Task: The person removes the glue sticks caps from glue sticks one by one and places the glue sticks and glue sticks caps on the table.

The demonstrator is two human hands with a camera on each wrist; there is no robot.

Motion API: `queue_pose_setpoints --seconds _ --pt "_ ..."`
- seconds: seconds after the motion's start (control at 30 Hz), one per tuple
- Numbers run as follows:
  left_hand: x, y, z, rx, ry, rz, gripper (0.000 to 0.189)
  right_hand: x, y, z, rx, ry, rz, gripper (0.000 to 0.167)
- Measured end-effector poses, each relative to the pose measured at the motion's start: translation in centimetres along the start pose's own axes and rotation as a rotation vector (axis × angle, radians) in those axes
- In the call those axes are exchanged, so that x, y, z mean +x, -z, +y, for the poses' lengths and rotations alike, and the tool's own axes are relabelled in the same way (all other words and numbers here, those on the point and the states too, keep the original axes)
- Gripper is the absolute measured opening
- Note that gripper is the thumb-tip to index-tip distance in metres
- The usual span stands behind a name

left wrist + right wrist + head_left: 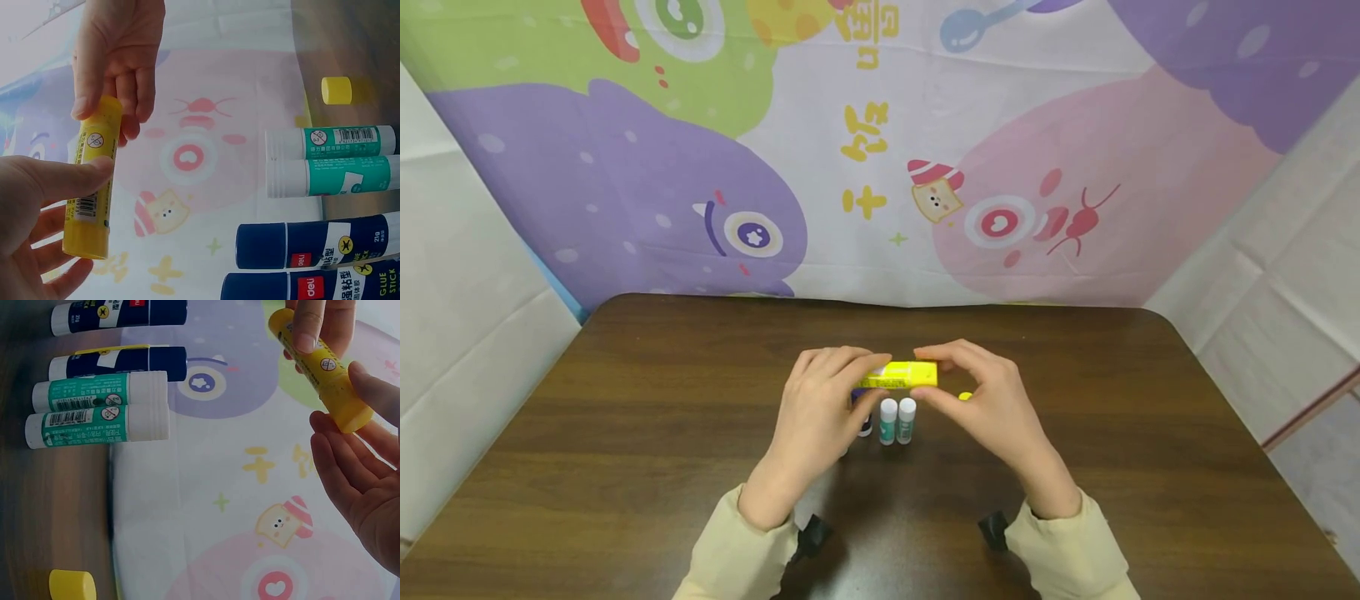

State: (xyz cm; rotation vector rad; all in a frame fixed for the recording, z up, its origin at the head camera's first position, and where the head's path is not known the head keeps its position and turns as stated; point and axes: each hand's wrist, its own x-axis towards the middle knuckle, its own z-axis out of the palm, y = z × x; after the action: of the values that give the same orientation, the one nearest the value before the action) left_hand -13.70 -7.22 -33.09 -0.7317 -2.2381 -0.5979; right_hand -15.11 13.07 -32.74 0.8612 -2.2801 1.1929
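A yellow glue stick (904, 375) is held level above the table between both hands. My left hand (820, 404) grips its left part, thumb on the near side and fingers on the far side. At the right end, my right hand (992, 400) pinches it between thumb and fingertips. Just below and behind the hands stand two green glue sticks with white caps (888, 422). Next to them are two navy glue sticks (312, 244), mostly hidden behind the left hand in the head view. A short yellow cap (72, 585) rests on the table, partly covered by the right hand from above.
The brown wooden table (662, 400) ends at a cloth backdrop (865, 250) printed with cartoon figures. White cloth walls (467, 350) flank it on the left and right. Black straps (811, 537) show at the sleeves.
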Motion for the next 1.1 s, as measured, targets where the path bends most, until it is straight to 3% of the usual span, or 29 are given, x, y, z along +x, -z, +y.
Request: queue_pose_setpoints --seconds 0.4,0.8,1.1 --pt "-0.1 0.2 -0.1 -0.001 -0.042 0.064 0.040 0.1 -0.1 0.1 0.032 -0.043 -0.024 0.036" --pt "0.1 1.1 0.0 0.026 -0.073 0.041 0.040 -0.1 -0.1 0.0 0.086 -0.088 -0.022 0.034" --pt "0.1 1.3 0.1 0.033 -0.072 0.034 0.040 0.0 0.0 -0.2 0.091 -0.074 -0.035 0.035"
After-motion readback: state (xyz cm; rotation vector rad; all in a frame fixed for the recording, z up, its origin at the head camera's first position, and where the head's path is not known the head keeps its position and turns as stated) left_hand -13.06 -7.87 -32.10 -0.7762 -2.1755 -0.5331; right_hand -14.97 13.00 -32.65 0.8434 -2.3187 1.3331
